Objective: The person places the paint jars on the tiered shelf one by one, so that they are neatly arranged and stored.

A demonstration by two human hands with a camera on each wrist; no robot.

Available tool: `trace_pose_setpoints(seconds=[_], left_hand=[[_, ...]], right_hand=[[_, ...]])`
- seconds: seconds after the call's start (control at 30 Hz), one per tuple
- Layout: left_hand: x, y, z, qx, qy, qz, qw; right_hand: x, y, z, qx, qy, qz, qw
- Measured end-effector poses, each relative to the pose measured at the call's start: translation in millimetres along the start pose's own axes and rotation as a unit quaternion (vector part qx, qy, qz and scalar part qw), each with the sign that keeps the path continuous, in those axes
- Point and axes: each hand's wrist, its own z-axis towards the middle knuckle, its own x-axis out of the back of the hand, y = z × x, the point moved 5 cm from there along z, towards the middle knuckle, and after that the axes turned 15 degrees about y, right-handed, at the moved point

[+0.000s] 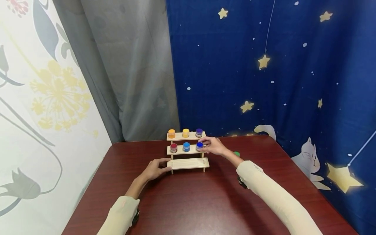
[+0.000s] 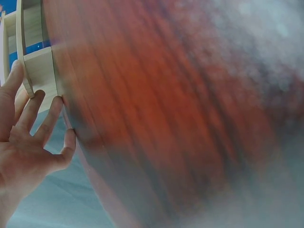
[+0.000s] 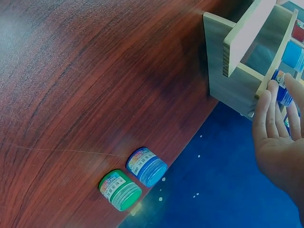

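Observation:
A three-tier wooden display rack stands on the table. My left hand holds the left end of its lowest step, thumb at the front and fingers farther back; in the left wrist view the thumb lies against the wood. With the right hand I pinch a dark blue paint jar at the right end of the middle step. Beside it on that step are a light blue jar and a red jar. Orange, yellow and purple jars line the top step.
In the right wrist view, a green jar and a blue jar stand near the edge of the reddish-brown table. Behind the table hang a grey curtain and a blue starry curtain.

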Motion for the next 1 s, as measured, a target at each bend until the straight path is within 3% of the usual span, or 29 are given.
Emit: trace_pose_setpoints(seconds=[0.23,1.0], left_hand=[[0.5,-0.3,-0.7,0.001,-0.002,0.004,1.0000],[-0.2,-0.7,-0.5,0.013,-0.004,0.005,0.9999]], right_hand=[[3.4,2.4,-0.8,-0.014,-0.001,0.001,1.000],[27.0,18.0,-11.8,-0.006,0.011,0.014,1.000]])
